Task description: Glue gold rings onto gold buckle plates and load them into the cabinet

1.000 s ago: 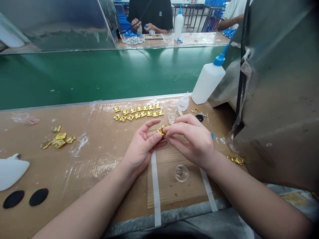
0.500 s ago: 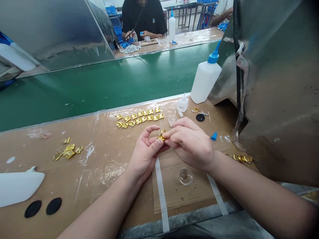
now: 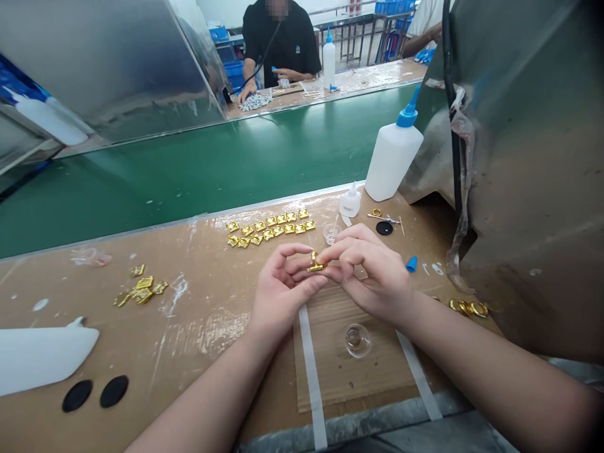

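Observation:
A small shiny gold piece point(image 3: 315, 263) is held between both hands above the cardboard mat. It shows a curved, ring-like part standing on a flat base. My left hand point(image 3: 285, 283) supports it from below and behind, its index finger curled over and thumb stretched out in front. Thumb and index finger of my right hand point(image 3: 372, 267) pinch the gold piece from the right. Just beyond my hands, square gold pieces point(image 3: 278, 229) lie in two rows. A clear little cup point(image 3: 331, 233) with a thin stick stands close behind my right hand.
A large white bottle point(image 3: 394, 157) and a small glue bottle point(image 3: 350, 202) stand at the back right. Several gold rings point(image 3: 467, 307) lie by the metal panel point(image 3: 533, 189). A loose gold pile point(image 3: 143, 290) is at left. Across the green belt point(image 3: 212, 167), a person point(image 3: 283, 44) works.
The gold piece has turned in my fingers, so its ring-like part and base show more clearly. My left thumb has shifted off its front. The co-worker's hand has reached down to the grey pile.

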The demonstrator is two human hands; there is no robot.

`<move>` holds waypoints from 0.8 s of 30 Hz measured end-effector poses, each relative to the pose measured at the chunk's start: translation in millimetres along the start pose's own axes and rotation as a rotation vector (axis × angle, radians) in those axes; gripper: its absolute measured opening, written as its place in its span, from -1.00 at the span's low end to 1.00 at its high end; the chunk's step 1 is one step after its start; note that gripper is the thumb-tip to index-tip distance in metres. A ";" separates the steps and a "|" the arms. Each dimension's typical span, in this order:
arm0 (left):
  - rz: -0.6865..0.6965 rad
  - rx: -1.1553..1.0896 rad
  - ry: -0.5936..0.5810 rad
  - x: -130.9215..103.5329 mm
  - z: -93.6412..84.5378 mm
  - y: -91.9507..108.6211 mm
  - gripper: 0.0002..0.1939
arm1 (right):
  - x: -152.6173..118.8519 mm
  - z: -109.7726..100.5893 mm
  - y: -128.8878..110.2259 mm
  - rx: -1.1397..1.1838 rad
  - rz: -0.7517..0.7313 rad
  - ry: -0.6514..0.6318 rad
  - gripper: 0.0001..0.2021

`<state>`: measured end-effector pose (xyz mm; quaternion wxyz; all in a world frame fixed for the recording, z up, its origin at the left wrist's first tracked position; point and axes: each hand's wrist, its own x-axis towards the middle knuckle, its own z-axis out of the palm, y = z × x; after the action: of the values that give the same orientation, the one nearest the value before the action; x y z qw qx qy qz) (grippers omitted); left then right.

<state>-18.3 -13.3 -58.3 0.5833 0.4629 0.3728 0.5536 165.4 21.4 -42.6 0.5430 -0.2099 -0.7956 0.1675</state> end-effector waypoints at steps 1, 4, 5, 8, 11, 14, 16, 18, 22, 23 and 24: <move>0.082 0.096 0.029 -1.5 0.3 1.8 -0.59 | 0.4 -1.0 -0.7 0.013 0.016 0.001 -0.72; 0.350 0.365 0.090 -5.9 0.1 7.7 -0.69 | 1.2 -2.0 -3.5 0.056 0.050 0.013 -0.71; 0.420 0.430 0.097 -7.1 -0.4 9.3 -0.71 | 1.3 -1.6 -4.6 0.069 0.059 0.017 -0.70; 0.548 0.529 0.084 -9.1 -2.6 12.2 -0.68 | 0.9 -0.2 -7.6 0.099 0.083 0.016 -0.69; 0.594 0.570 0.055 -10.5 -4.3 13.9 -0.66 | -0.1 0.2 -9.7 0.115 0.085 0.006 -0.67; 0.626 0.615 0.058 -12.9 -4.5 15.8 -0.68 | -0.5 -1.3 -12.4 0.107 0.067 0.003 -0.67; 0.660 0.625 0.074 -14.9 -3.8 17.1 -0.71 | -0.1 -2.9 -15.7 0.097 0.055 -0.003 -0.67; 0.689 0.609 0.087 -16.7 -2.6 18.1 -0.73 | 0.3 -4.6 -19.9 0.093 0.043 -0.016 -0.65; 0.686 0.531 0.066 -19.6 0.1 19.0 -0.73 | -0.8 -6.9 -26.2 0.090 0.034 -0.028 -0.63; 0.682 0.507 0.056 -20.2 0.6 19.0 -0.73 | -1.4 -7.1 -26.9 0.085 0.037 -0.031 -0.62; 0.680 0.485 0.049 -20.7 1.1 19.0 -0.72 | -2.0 -7.3 -27.3 0.079 0.039 -0.033 -0.62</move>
<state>-25.2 -34.8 -41.5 0.2322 0.6701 0.3320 0.6219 168.7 -2.7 -28.2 0.5346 -0.2008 -0.7929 0.2126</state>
